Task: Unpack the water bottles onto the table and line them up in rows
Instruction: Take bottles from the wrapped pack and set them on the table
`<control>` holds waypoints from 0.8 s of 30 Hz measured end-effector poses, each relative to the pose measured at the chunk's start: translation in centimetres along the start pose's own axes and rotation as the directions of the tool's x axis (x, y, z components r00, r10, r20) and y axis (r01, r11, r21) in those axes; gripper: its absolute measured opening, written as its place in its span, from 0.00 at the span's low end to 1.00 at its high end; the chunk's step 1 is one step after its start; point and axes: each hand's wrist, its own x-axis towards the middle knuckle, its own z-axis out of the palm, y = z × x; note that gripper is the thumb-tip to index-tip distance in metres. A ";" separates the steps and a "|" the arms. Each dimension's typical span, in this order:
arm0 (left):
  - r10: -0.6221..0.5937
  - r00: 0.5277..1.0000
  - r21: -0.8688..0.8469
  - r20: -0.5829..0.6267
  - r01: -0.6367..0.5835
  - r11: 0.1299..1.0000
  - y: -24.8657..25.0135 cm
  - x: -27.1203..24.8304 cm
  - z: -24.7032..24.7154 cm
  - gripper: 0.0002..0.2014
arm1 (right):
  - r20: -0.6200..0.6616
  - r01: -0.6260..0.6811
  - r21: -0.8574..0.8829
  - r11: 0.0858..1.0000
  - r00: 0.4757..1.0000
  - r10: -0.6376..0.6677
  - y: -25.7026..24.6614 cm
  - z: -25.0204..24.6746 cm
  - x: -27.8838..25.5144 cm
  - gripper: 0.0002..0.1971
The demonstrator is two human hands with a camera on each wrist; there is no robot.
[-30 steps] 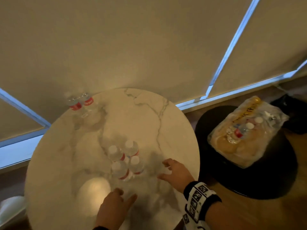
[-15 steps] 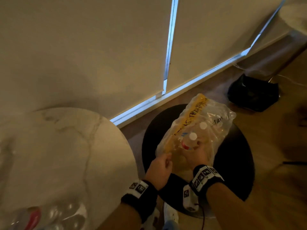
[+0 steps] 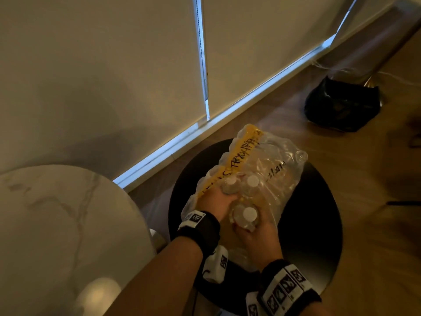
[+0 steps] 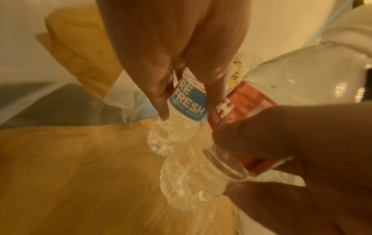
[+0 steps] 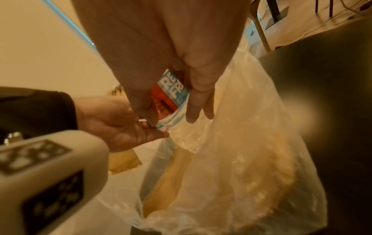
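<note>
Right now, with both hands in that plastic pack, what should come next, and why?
Probably lift both bottles out toward the marble table. The left hand grips one bottle, the right hand another, both barely clear of the plastic pack.

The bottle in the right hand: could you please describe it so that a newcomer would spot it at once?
Find the round black stool on the wooden floor, right of the marble table. On it lies a torn plastic pack with a yellow strip. The bottle is the white-capped one nearest the person, gripped by the right hand and already outside the wrap, unlike the capped ones beyond it.
</note>
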 end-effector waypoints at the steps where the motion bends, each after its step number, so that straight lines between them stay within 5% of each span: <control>1: 0.026 1.000 -0.017 -0.014 -0.027 1.000 0.6 -0.8 -0.5 0.20 | 0.011 0.005 0.017 1.000 1.000 -0.005 -0.4 -0.2 -0.4 0.29; 4: 0.104 0.989 -0.081 -0.108 -0.113 0.990 0.5 -3.8 -1.6 0.23 | 0.044 -0.002 -0.006 1.000 0.999 0.002 -1.6 -1.3 -2.2 0.31; 8: 0.004 0.994 -0.347 -0.111 -0.043 0.937 -1.9 -10.1 -2.9 0.38 | 0.106 0.008 -0.143 0.990 0.994 0.007 -2.7 -2.4 -6.1 0.31; 12: -0.032 0.996 -0.432 -0.088 -0.009 0.902 -5.3 -19.0 -4.6 0.31 | 0.194 0.076 -0.227 0.971 0.980 -0.032 -3.0 -0.8 -12.0 0.25; 15: -0.088 0.982 -0.468 -0.166 0.000 0.884 -9.1 -26.1 -6.6 0.25 | 0.326 0.142 -0.225 0.964 0.943 -0.063 -3.6 2.6 -17.5 0.23; 19: -0.211 0.940 -0.550 -0.269 0.030 0.835 -15.3 -35.6 -9.5 0.29 | 0.491 0.151 -0.220 0.964 0.871 -0.024 -3.8 9.4 -24.7 0.22; 24: -0.406 0.818 -0.538 -0.407 0.145 0.830 -23.7 -45.4 -13.4 0.28 | 0.614 0.220 -0.221 0.950 0.789 -0.040 -3.2 19.1 -32.3 0.24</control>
